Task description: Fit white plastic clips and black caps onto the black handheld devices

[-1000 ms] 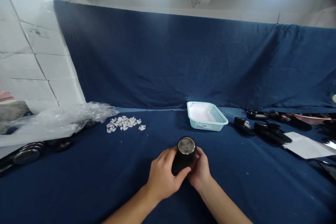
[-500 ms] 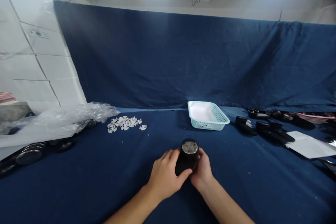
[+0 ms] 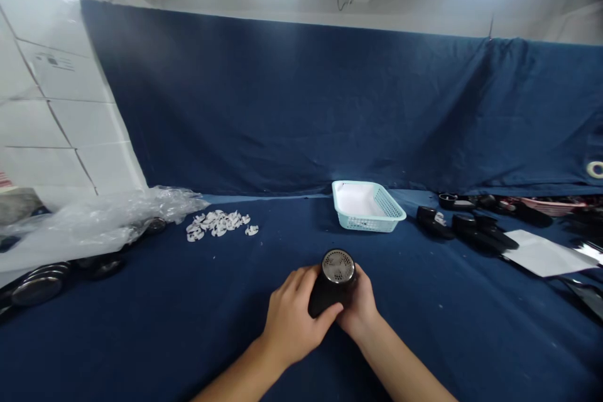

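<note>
Between my two hands is a black fabric shaver with a round, perforated metal head that faces up toward me. My left hand wraps its left side, thumb across the lower front and fingers behind the body. On the other side my right hand grips it from the right and underneath; most of its fingers are hidden behind the shaver. Both hands are closed on it, above the dark blue cloth of the table.
A light blue basket lined with white stands at the back. Small white parts lie in a pile at back left, near clear plastic wrap and black round-headed pieces. Black housings and a white sheet are on the right.
The shaver has tipped slightly, so its metal head shows more fully. Both hands keep their hold. The whole view has shifted a little, with the surroundings sliding left.
</note>
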